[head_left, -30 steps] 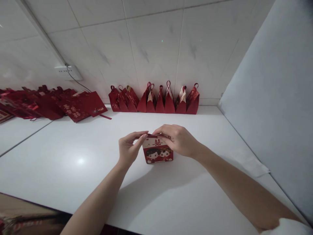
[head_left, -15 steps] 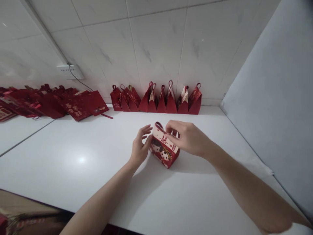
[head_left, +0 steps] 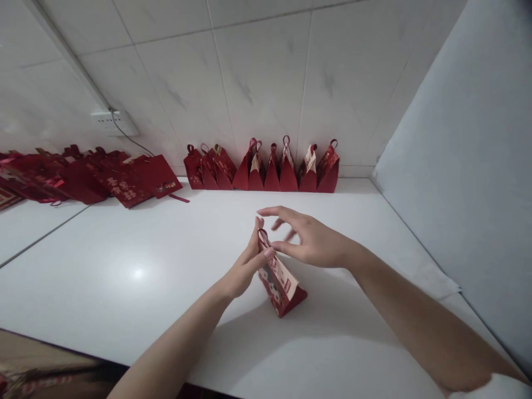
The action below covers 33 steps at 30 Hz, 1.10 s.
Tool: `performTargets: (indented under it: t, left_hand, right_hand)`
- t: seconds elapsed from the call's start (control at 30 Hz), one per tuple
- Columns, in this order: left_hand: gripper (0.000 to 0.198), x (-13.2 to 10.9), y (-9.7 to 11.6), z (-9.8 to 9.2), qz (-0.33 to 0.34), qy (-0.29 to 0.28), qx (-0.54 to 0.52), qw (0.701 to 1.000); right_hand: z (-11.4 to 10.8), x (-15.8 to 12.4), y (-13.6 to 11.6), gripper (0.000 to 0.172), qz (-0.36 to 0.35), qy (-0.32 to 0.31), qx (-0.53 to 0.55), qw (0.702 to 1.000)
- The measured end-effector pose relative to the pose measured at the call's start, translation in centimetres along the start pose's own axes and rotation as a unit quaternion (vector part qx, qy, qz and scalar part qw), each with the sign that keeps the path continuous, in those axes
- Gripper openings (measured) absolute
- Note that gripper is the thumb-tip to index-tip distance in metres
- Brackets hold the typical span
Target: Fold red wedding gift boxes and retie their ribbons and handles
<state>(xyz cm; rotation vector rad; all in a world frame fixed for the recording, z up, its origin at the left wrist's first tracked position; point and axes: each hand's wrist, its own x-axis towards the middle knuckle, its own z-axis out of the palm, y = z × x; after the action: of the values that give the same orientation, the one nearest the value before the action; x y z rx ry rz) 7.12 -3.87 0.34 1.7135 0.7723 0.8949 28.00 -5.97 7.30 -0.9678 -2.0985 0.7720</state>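
Note:
A red and cream paper gift box (head_left: 279,282) with a ribbon loop and cartoon faces on its side stands on the white table. My left hand (head_left: 245,267) is closed on its upper end, thumb laid over the cream top and fingers along the left side. Around the far right of the top, my right hand (head_left: 305,235) hovers with fingers spread. Its thumb tip is at the ridge near the ribbon loop (head_left: 262,235); whether it touches the paper I cannot tell.
Along the tiled wall stands a row of several similar red gift boxes (head_left: 266,177). Red gift bags (head_left: 124,180) lie piled at the left, near a wall socket (head_left: 113,123) with a cable. A pale panel (head_left: 453,166) bounds the table on the right.
The gift box has turned and sits nearer to me. My left hand has closed on it, while my right hand has let go of the top and spread its fingers.

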Motion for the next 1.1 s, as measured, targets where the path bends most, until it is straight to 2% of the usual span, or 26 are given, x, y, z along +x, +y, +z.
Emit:
performTargets:
  t: [0.1, 0.17, 0.3, 0.37, 0.47, 0.6, 0.7, 0.77, 0.83, 0.97, 1.1]
  left_hand:
    - [0.062, 0.1, 0.3, -0.2, -0.021, -0.035, -0.03, 0.999]
    - [0.06, 0.1, 0.6, -0.4, 0.004, -0.035, -0.021, 0.999]
    - [0.068, 0.2, 1.4, -1.0, 0.062, -0.108, -0.035, 0.992]
    - [0.064, 0.4, 1.9, -1.6, 0.065, -0.126, -0.055, 0.988]
    - [0.041, 0.7, 2.5, -2.6, 0.06, -0.083, -0.058, 0.993]
    - [0.043, 0.8, 2.9, -2.9, 0.082, -0.041, 0.009, 0.996]
    - [0.034, 0.8, 2.8, -2.2, 0.034, 0.027, 0.037, 0.998]
    - [0.022, 1.1, 2.4, -1.8, -0.01, 0.073, 0.0, 0.997]
    - [0.022, 1.4, 1.8, -1.6, -0.036, 0.102, -0.035, 0.994]
    - [0.028, 1.9, 0.6, -1.8, -0.02, 0.134, -0.051, 0.989]
    - [0.031, 1.9, -0.1, -1.9, -0.004, 0.132, -0.059, 0.99]
  right_hand:
    - [-0.6, 0.1, 0.1, 0.05, -0.096, -0.047, -0.015, 0.994]
    - [-0.9, 0.2, 0.1, 0.046, -0.131, -0.066, -0.023, 0.989]
    - [-1.5, 0.1, 0.3, 0.031, -0.131, -0.007, -0.125, 0.984]
    - [-1.6, 0.1, 0.5, 0.025, -0.125, 0.029, -0.169, 0.977]
    - [-1.8, 0.0, 0.8, 0.018, -0.123, 0.032, -0.195, 0.973]
    - [-1.7, -0.1, 1.0, 0.015, -0.108, 0.04, -0.168, 0.979]
    - [-1.8, -0.1, 1.0, 0.007, -0.093, 0.041, -0.153, 0.983]
    - [-2.1, -0.2, 1.0, 0.004, -0.079, 0.02, -0.149, 0.985]
    - [-2.6, -0.3, 0.8, 0.01, -0.06, -0.011, -0.135, 0.989]
    - [-3.6, -0.7, 0.4, 0.015, -0.026, -0.083, -0.069, 0.994]
    - [-3.8, -0.8, 0.1, 0.012, -0.003, -0.112, -0.025, 0.993]
